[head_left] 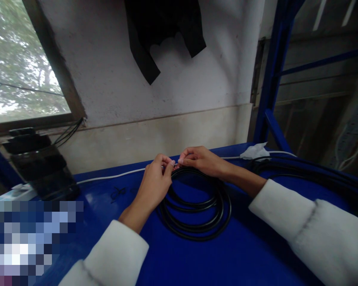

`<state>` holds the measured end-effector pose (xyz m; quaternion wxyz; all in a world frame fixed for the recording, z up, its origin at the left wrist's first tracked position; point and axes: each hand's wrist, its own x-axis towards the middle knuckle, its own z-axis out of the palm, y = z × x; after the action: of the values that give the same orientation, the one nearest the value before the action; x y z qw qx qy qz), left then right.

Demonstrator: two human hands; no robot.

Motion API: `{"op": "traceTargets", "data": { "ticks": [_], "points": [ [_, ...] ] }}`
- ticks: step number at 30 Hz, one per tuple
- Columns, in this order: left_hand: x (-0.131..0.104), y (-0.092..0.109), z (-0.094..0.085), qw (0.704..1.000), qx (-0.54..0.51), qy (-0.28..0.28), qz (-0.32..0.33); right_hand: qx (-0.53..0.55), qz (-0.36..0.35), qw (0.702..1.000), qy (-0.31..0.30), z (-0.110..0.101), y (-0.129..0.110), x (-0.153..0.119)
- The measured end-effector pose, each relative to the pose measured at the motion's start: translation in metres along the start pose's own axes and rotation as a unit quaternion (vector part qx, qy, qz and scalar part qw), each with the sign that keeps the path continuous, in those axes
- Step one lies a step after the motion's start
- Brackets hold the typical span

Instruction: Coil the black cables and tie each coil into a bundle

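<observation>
A coil of black cable [193, 237] lies on the blue tabletop [179, 262] in the middle of the view. At the far side of the coil, my left hand [158, 176] is closed, its thumb and index finger pinched together. Facing it, my right hand [201, 160] is closed too, with its fingertips almost touching those of the left. Something small and thin is between the fingertips, too small to make out. Behind the hands runs a white cord [113, 175] along the back of the table.
More black cable [298, 169] and a crumpled white wrapping [255, 151] lie at the right. Small black ties [117, 193] are left of my left hand. A dark container [44, 169] and a white power strip [19, 192] stand at the left. Black clothing [167, 24] hangs on the wall.
</observation>
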<state>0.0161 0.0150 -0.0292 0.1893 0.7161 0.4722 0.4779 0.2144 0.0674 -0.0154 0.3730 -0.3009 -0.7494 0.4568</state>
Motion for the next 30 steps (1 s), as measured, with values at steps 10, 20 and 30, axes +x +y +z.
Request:
{"op": "traceTargets", "data": {
  "ticks": [10, 20, 30],
  "points": [
    [0.0002, 0.0020, -0.0006, 1.000, -0.008, -0.003, 0.006, 0.012, -0.009, 1.000, -0.004, -0.0006, 0.0024, 0.0019],
    [-0.0001, 0.0038, -0.0006, 1.000, 0.004, -0.001, 0.007, -0.015, -0.017, 1.000, 0.009, -0.0013, 0.0006, 0.0017],
    [-0.0004, 0.0004, -0.0004, 1.000, 0.005, -0.009, 0.008, -0.025, -0.035, 0.999, 0.010, -0.0009, 0.0001, 0.0016]
  ]
}}
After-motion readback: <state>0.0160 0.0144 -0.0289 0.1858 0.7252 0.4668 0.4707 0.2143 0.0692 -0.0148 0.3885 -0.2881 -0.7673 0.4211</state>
